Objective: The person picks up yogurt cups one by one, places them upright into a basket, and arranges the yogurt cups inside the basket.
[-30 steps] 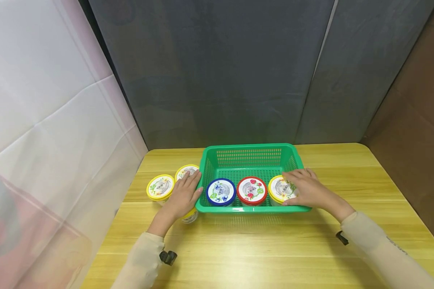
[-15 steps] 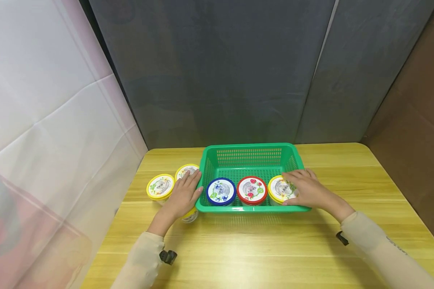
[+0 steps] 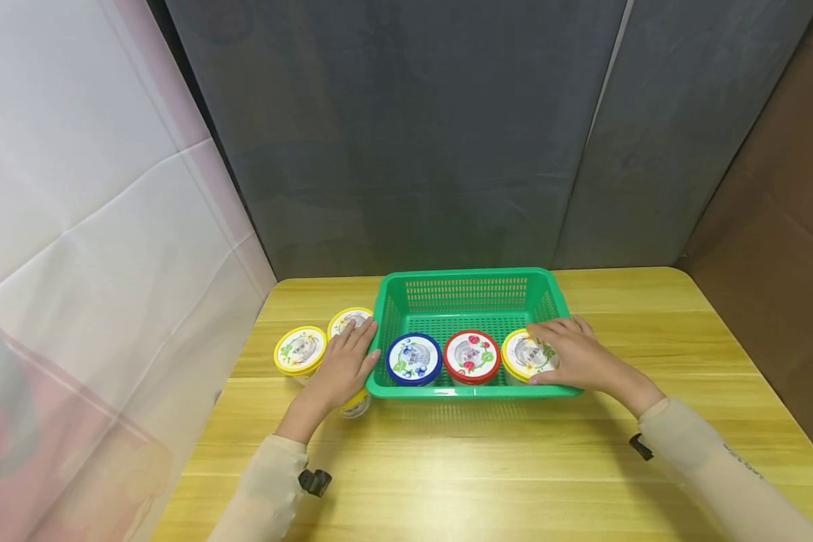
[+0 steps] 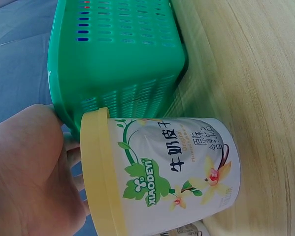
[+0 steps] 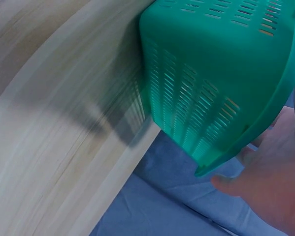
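Right hand [image 3: 573, 355] gripped yellow-lidded tub [image 3: 523, 352] at four o'clock in green basket [image 3: 474, 392]; left hand [image 3: 341, 370], straight-fingered, touched it at nine. Red-lidded tub [image 3: 472, 357] sat at six.

Two long sleeves, pale beige, plain cloth: left sleeve [image 3: 260, 489] creased, snug at cuff; right sleeve [image 3: 711, 467] smoother, small dark lettering [image 3: 744, 461] along forearm, too small to read. Left hand [image 3: 339, 369], right hand [image 3: 576, 357] bare past cuffs. Black wrist gadget [image 3: 315, 482] at left cuff, small, blocky, rounded lobes. Second black gadget [image 3: 640, 446] at right cuff, slimmer, partly hidden.
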The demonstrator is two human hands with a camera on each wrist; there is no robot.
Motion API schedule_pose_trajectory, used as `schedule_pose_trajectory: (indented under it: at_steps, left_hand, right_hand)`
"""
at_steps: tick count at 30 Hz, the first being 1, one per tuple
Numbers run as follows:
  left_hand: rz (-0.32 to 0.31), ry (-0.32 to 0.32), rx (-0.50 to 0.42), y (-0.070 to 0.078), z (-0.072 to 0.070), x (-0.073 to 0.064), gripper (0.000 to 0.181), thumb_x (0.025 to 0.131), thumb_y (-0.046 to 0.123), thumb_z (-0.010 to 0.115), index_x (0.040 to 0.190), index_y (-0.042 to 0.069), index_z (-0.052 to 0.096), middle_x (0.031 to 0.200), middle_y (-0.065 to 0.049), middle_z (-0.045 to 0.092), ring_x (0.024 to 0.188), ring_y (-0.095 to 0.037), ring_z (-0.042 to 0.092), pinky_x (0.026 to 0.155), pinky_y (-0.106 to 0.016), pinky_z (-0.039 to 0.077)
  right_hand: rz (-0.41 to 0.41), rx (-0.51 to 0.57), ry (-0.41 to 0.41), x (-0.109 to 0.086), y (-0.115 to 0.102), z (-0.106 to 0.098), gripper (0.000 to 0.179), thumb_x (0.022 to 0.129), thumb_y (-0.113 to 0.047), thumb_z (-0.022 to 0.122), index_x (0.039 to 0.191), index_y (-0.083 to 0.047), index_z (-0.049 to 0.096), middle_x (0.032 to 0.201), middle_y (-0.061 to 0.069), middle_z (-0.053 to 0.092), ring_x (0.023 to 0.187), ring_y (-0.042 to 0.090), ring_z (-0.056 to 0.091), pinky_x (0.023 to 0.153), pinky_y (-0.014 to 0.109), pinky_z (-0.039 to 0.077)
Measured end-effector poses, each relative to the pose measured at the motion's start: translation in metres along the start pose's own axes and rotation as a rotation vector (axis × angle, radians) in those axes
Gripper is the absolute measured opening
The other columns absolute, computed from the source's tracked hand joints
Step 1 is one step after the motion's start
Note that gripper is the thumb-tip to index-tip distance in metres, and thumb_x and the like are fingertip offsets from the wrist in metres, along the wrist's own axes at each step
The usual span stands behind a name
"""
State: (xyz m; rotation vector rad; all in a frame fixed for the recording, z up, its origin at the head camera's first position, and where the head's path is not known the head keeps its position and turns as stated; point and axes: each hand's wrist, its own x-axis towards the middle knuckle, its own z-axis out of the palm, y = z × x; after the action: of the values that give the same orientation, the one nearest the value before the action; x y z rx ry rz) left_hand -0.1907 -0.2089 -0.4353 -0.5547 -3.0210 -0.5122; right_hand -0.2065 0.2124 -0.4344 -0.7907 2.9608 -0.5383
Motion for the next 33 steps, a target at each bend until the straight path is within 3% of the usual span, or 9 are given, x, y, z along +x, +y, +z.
schedule_pose_trajectory:
  at_steps: [16,21,25,29,33]
  left_hand:
    - [0.001,0.006,0.02,0.002,-0.002,0.001,0.057,0.107,0.033,0.038,0.156,0.006,0.027,0.165,-0.012,0.025,0.153,-0.042,0.016,0.121,-0.065,0.014]
    - [-0.006,0.02,0.021,0.001,-0.011,0.002,0.058,0.107,0.032,0.038,0.156,0.005,0.026,0.165,-0.014,0.024,0.154,-0.042,0.014,0.122,-0.065,0.012]
    - [-0.027,0.047,0.043,-0.007,-0.026,0.001,0.062,0.105,0.033,0.044,0.157,0.005,0.024,0.166,-0.015,0.02,0.154,-0.042,0.012,0.122,-0.065,0.01]
    - [-0.079,0.052,0.091,-0.023,-0.04,-0.004,0.067,0.104,0.034,0.047,0.158,0.006,0.02,0.166,-0.017,0.015,0.154,-0.043,0.009,0.122,-0.066,0.008]
    - [-0.141,0.04,0.079,-0.041,-0.05,-0.014,0.07,0.103,0.033,0.05,0.158,0.005,0.017,0.166,-0.02,0.012,0.153,-0.045,0.005,0.121,-0.067,0.004]
  right_hand:
    - [0.016,0.031,0.047,-0.003,0.001,-0.009,0.096,0.081,-0.06,0.072,0.153,-0.009,0.036,0.156,0.02,0.037,0.143,0.046,0.028,0.115,0.07,0.013]
    - [0.021,0.012,0.077,-0.009,-0.003,-0.008,0.096,0.084,-0.063,0.067,0.156,-0.012,0.031,0.16,0.02,0.03,0.145,0.047,0.025,0.114,0.071,0.014]
    - [0.043,0.003,0.113,-0.017,-0.003,-0.005,0.095,0.085,-0.062,0.067,0.156,-0.012,0.029,0.161,0.022,0.024,0.145,0.049,0.023,0.113,0.072,0.015]
    - [0.062,-0.007,0.147,-0.026,-0.003,0.001,0.093,0.087,-0.059,0.066,0.157,-0.011,0.028,0.161,0.026,0.021,0.145,0.051,0.022,0.112,0.072,0.016]
    - [0.087,-0.003,0.169,-0.032,-0.003,0.009,0.09,0.089,-0.058,0.063,0.157,-0.011,0.027,0.161,0.028,0.017,0.146,0.051,0.019,0.113,0.071,0.015]
